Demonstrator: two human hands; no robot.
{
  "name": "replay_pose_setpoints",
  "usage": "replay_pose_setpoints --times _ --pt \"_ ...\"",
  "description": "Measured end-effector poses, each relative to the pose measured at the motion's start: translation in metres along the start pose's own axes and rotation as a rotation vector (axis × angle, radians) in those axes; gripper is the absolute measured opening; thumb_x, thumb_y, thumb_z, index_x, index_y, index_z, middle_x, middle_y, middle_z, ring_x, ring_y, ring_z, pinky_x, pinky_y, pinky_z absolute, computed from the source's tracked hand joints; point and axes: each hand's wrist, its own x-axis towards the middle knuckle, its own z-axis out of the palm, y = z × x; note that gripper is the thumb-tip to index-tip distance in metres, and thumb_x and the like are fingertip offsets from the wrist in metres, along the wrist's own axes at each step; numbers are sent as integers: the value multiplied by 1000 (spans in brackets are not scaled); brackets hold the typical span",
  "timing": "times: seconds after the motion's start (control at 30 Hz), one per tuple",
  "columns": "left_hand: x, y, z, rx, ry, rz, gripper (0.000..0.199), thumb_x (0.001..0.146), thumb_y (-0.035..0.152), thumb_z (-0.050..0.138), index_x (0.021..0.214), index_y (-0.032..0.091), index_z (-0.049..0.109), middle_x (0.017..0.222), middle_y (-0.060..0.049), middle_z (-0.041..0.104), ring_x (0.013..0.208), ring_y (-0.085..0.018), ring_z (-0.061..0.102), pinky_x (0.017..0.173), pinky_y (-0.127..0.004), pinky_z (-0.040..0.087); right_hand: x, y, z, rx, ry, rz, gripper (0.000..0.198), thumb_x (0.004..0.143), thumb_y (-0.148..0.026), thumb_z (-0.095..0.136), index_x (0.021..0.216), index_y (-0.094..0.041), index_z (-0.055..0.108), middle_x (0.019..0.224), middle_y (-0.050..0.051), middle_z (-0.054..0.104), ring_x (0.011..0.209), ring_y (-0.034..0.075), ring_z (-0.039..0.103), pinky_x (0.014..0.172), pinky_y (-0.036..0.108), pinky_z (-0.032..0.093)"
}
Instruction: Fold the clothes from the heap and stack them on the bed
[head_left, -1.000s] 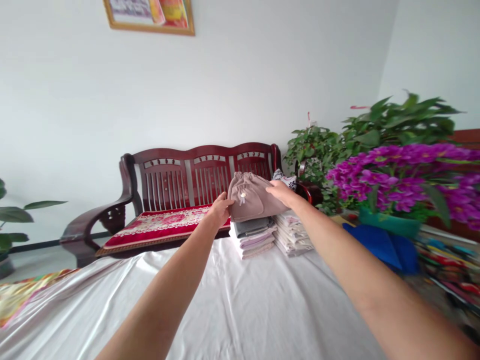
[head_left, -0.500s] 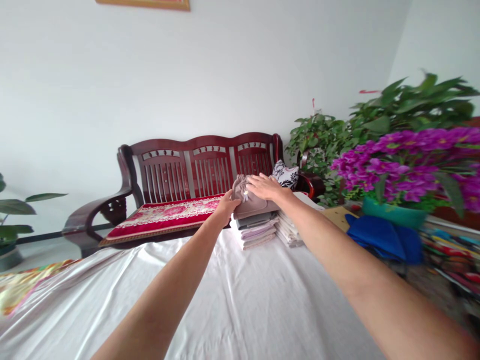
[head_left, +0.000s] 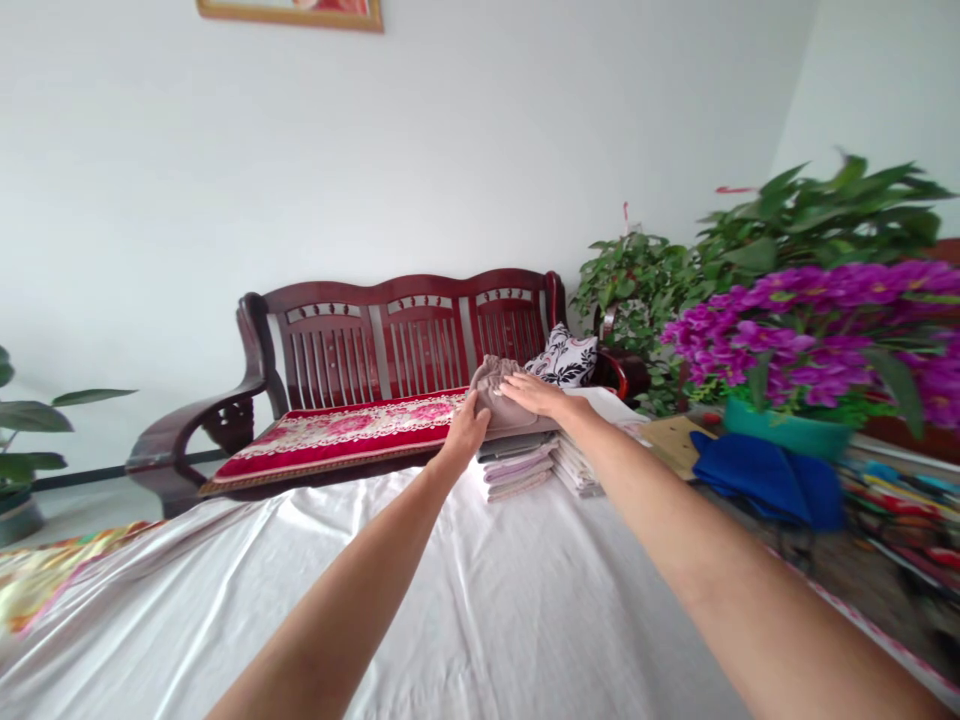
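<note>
Taupe folded pants with a gathered waistband lie on top of a stack of folded clothes in grey, lilac and off-white. My left hand grips the left edge of the pants, thumb on top and the fingers partly hidden behind. Flat across their upper right part rests my right hand, fingers stretched out and holding nothing. A second stack of pale folded clothes stands against the right side of the first, partly covered by my right forearm. Both stacks sit on a white sheet.
Behind the sheet stands a dark wooden bench with a red floral seat pad and a patterned cushion. To the right are purple flowers in a green planter, a blue cloth and leafy plants.
The pants have come down and slightly right onto the stack. My left hand has moved right and down with their edge; my right hand has lowered, still flat on top.
</note>
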Motion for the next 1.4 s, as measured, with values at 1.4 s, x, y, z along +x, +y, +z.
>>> replay_pose_setpoints --times 1.4 --pt "-358 20 -454 1853 264 -709 60 80 45 48 139 40 47 150 6 51 142 -35 36 111 -50 28 -249 -223 167 128 -72 -169 43 93 -32 54 135 -23 59 148 12 53 140 29 43 119 50 29"
